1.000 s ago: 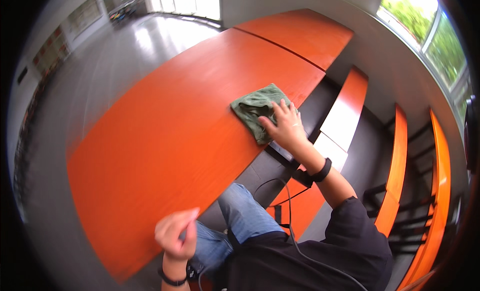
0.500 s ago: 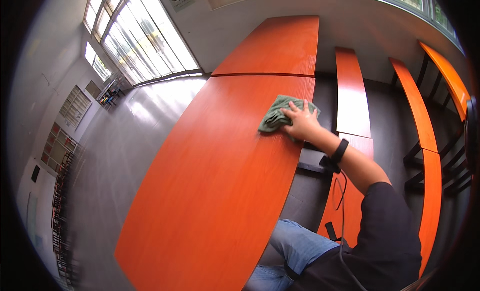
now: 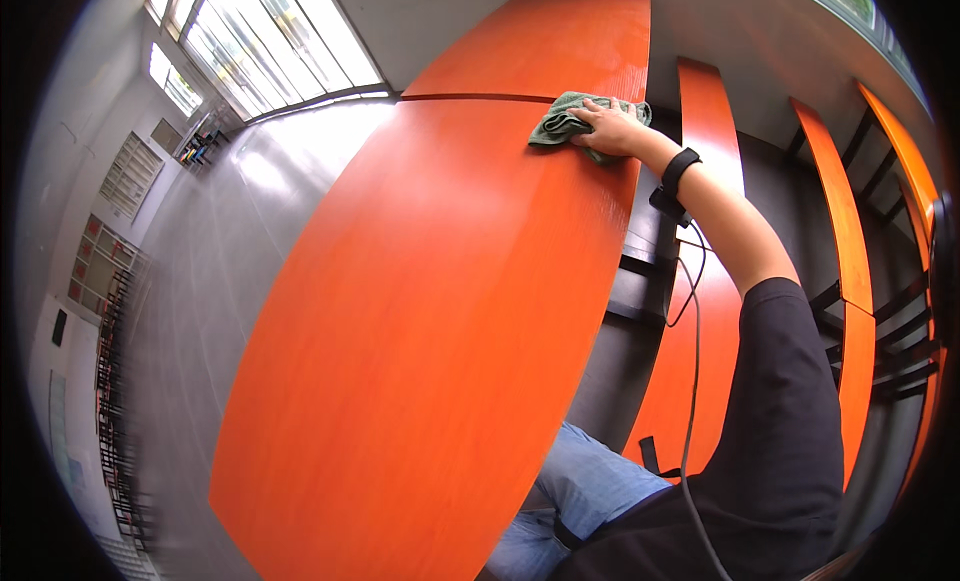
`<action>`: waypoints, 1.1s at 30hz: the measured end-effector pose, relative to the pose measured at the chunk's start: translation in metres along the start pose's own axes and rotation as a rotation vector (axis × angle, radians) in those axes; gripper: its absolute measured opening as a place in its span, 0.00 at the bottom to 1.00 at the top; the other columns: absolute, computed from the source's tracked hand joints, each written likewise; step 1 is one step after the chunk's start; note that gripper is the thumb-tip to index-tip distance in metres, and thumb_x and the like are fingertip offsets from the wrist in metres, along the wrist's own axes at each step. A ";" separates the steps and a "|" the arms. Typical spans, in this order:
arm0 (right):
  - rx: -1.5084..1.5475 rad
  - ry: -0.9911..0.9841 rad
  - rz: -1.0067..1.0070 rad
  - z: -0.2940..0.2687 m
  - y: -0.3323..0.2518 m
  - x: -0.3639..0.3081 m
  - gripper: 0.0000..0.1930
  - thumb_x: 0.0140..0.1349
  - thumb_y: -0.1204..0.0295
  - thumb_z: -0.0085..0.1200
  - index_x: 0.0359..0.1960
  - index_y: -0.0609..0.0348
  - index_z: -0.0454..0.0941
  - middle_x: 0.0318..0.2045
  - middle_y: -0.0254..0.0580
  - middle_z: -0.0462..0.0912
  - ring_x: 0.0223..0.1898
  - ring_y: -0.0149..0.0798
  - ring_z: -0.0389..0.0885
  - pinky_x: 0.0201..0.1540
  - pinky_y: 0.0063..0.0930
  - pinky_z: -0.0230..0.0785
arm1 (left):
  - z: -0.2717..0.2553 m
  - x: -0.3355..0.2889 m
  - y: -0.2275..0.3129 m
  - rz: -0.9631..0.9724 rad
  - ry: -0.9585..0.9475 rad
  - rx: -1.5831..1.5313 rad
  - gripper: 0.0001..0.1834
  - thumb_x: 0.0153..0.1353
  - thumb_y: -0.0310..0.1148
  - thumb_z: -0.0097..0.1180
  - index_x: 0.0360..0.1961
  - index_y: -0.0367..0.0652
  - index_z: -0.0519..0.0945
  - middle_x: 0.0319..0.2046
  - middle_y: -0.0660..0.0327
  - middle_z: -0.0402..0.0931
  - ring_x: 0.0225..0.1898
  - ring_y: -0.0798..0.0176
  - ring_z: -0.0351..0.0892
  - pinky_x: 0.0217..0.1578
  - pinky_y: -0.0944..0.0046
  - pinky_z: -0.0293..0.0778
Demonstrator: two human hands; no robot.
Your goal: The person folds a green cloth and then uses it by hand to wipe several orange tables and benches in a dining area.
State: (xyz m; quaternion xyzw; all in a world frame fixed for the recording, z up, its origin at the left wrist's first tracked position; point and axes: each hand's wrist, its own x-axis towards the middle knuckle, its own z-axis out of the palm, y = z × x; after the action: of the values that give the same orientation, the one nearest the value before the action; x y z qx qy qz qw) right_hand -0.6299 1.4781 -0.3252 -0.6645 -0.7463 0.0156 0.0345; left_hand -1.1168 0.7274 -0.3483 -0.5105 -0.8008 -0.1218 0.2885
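My right hand (image 3: 612,129) presses a folded green cloth (image 3: 556,123) onto an orange wood-grain tabletop (image 3: 420,301). The fingers lie over the cloth and bear down on it, close to the table's right edge and its far end. Just beyond them runs the seam with a second orange table (image 3: 540,41). Faint wet-looking streaks show on the surface around the cloth. A black band (image 3: 680,171) with a small dark device circles my right wrist, and a cable (image 3: 697,381) hangs from it toward my body. My left hand is out of the picture.
Right of the table stands an orange bench (image 3: 690,351), with more orange benches (image 3: 840,231) farther right on dark legs. My jeans-clad leg (image 3: 590,481) is by the table's near right edge. Grey floor (image 3: 220,281) stretches left toward stacked dark furniture (image 3: 115,411) and tall windows.
My right hand and the cloth have slid away from me along the tabletop, up to the seam with the second table. The arm is stretched farther out, and the view has tilted down slightly.
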 end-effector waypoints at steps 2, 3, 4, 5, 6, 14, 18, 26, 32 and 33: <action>0.017 -0.001 -0.059 -0.005 0.004 0.009 0.35 0.62 0.42 0.50 0.71 0.29 0.58 0.74 0.43 0.52 0.71 0.70 0.48 0.70 0.68 0.40 | -0.003 -0.001 -0.004 -0.020 0.006 0.011 0.39 0.65 0.63 0.45 0.54 0.34 0.77 0.57 0.35 0.71 0.55 0.33 0.73 0.52 0.45 0.74; 0.022 -0.049 -0.076 -0.008 0.001 0.009 0.36 0.62 0.43 0.51 0.71 0.30 0.58 0.74 0.44 0.51 0.72 0.69 0.48 0.70 0.66 0.40 | -0.005 -0.003 -0.006 -0.029 0.007 0.024 0.39 0.65 0.63 0.45 0.54 0.34 0.77 0.57 0.35 0.71 0.55 0.33 0.73 0.52 0.45 0.74; 0.025 -0.096 -0.095 -0.011 -0.002 0.011 0.37 0.62 0.43 0.51 0.72 0.32 0.58 0.74 0.46 0.51 0.72 0.68 0.48 0.71 0.64 0.40 | -0.007 -0.005 -0.007 -0.042 0.011 0.031 0.39 0.65 0.63 0.44 0.54 0.34 0.77 0.57 0.36 0.71 0.55 0.33 0.73 0.52 0.45 0.75; 0.023 -0.090 -0.108 -0.009 -0.002 0.019 0.37 0.62 0.43 0.51 0.72 0.32 0.58 0.74 0.46 0.51 0.72 0.68 0.48 0.71 0.64 0.40 | -0.010 -0.005 -0.012 -0.050 0.014 0.045 0.39 0.65 0.63 0.44 0.54 0.34 0.77 0.57 0.36 0.71 0.55 0.33 0.74 0.51 0.45 0.75; 0.019 -0.095 -0.156 -0.008 0.009 0.026 0.37 0.62 0.44 0.51 0.72 0.33 0.57 0.74 0.48 0.51 0.72 0.67 0.49 0.72 0.61 0.41 | -0.009 -0.007 -0.015 -0.060 0.019 0.043 0.38 0.65 0.63 0.44 0.54 0.34 0.78 0.57 0.36 0.72 0.54 0.33 0.74 0.51 0.46 0.75; -0.039 -0.168 -0.208 0.019 -0.023 0.077 0.34 0.66 0.44 0.45 0.73 0.24 0.51 0.75 0.51 0.44 0.72 0.72 0.43 0.70 0.69 0.41 | -0.009 -0.025 -0.037 -0.159 0.058 0.081 0.38 0.66 0.63 0.43 0.52 0.34 0.79 0.55 0.36 0.73 0.52 0.35 0.76 0.50 0.48 0.77; 0.029 -0.157 -0.338 0.018 -0.046 0.058 0.32 0.70 0.51 0.43 0.74 0.35 0.52 0.73 0.63 0.47 0.73 0.67 0.44 0.73 0.60 0.32 | -0.015 -0.047 -0.049 -0.208 0.086 0.105 0.38 0.67 0.62 0.43 0.52 0.33 0.79 0.55 0.37 0.74 0.51 0.35 0.77 0.49 0.49 0.77; 0.056 -0.250 -0.545 0.013 -0.121 -0.030 0.30 0.71 0.55 0.43 0.74 0.36 0.52 0.72 0.64 0.48 0.73 0.67 0.43 0.73 0.62 0.33 | 0.000 -0.065 -0.064 -0.267 0.149 0.089 0.38 0.68 0.62 0.42 0.51 0.32 0.79 0.54 0.37 0.75 0.49 0.37 0.80 0.47 0.51 0.79; 0.068 -0.121 -0.321 0.013 -0.256 -0.173 0.29 0.69 0.57 0.38 0.73 0.36 0.54 0.75 0.52 0.46 0.70 0.82 0.39 0.64 0.82 0.34 | 0.012 -0.065 -0.064 -0.316 0.428 -0.172 0.29 0.69 0.51 0.43 0.43 0.32 0.83 0.49 0.40 0.79 0.45 0.38 0.81 0.44 0.47 0.79; 0.108 -0.092 -0.330 0.016 -0.271 -0.189 0.29 0.69 0.58 0.38 0.72 0.36 0.55 0.74 0.54 0.46 0.70 0.82 0.38 0.64 0.83 0.33 | 0.004 -0.054 -0.054 -0.274 0.374 -0.117 0.27 0.71 0.46 0.39 0.46 0.32 0.82 0.49 0.40 0.79 0.48 0.38 0.80 0.47 0.49 0.78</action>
State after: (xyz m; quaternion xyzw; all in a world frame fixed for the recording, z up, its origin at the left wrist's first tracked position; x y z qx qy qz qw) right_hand -0.8780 1.2591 -0.3282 -0.5288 -0.8441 0.0802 0.0381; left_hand -1.1496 0.6647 -0.3776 -0.3816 -0.7867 -0.2983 0.3827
